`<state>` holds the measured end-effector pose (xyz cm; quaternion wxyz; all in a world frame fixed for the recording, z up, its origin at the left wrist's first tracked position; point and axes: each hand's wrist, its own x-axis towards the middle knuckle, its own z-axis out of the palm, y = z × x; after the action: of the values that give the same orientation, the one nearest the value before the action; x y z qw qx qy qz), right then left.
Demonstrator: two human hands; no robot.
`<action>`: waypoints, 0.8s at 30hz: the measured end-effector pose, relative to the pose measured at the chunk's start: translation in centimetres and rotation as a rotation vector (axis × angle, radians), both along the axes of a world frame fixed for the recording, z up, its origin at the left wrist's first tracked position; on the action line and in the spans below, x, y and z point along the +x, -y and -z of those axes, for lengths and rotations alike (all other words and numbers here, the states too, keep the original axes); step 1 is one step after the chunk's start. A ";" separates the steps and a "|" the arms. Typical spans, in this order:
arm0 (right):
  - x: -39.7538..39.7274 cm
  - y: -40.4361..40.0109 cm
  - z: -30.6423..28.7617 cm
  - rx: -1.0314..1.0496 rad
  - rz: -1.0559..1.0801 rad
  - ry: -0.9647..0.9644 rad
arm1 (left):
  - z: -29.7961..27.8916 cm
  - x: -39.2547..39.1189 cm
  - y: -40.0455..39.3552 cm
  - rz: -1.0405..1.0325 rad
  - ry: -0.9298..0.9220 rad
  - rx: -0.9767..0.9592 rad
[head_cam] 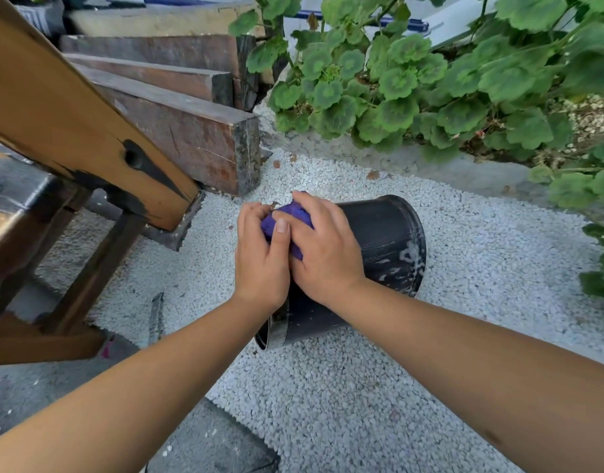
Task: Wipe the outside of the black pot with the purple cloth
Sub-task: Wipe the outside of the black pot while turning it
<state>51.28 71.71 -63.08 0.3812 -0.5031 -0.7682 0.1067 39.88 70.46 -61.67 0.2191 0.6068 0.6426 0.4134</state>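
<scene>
A black plastic pot [385, 240] lies on its side on white gravel, its rim toward me and its base pointing away to the right. White smears mark its side near the base. Bunched between both hands is the purple cloth [295, 213], held above the pot's near left side. My left hand [261, 257] grips the cloth from the left. From the right, my right hand [322, 247] closes over it, thumb on top. Most of the cloth is hidden by my fingers. I cannot tell if the cloth touches the pot.
Stacked dark wooden beams [191, 131] lie at the back left, and a slanted wooden bench leg [89, 131] stands to the left. Green leafy plants [430, 80] spread across the back right. A grey metal tool [155, 319] lies on the ground by the bench. Paving slabs [208, 445] border the gravel.
</scene>
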 end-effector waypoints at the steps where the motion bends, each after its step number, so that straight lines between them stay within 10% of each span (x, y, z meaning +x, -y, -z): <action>1: 0.1 -0.2 0.2 0.024 -0.005 0.010 | 0.1 -0.1 0.1 -0.001 -0.003 0.001; 24: 11.6 -3.7 6.3 -0.357 0.304 -0.006 | 0.0 0.5 -1.1 -0.095 0.047 -0.136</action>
<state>62.84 75.43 -69.39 0.3000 -0.6724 -0.6513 0.1837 40.33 71.52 -61.62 0.2550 0.5496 0.6917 0.3930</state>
